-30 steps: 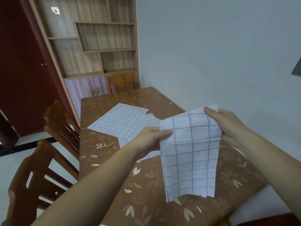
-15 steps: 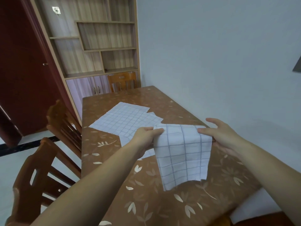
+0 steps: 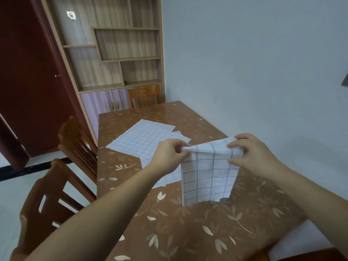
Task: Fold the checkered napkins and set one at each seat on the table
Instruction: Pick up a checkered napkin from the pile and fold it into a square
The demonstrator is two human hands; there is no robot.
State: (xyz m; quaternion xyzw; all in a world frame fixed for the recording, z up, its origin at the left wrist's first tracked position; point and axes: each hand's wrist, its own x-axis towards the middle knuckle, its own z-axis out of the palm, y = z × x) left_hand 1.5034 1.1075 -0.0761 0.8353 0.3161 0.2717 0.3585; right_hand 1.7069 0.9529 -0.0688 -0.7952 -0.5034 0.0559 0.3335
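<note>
**A:** What's along the left side?

**B:** 2 wooden seats: a near chair (image 3: 56, 178) and a second chair (image 3: 75, 140) behind it, both at the left edge of the table (image 3: 188, 232).

**A:** And on the tabletop?

**B:** The flat napkins (image 3: 143, 138), checkered, lie spread and overlapping around the middle.

**A:** The hands?

**B:** The left hand (image 3: 169, 157) pinches 1 top corner of the folded napkin (image 3: 207, 178) between thumb and fingers. The right hand (image 3: 254, 157) pinches the other top corner.

**A:** So where is that napkin?

**B:** It hangs between both hands above the table. Whether its lower edge touches the tabletop, I cannot tell.
</note>
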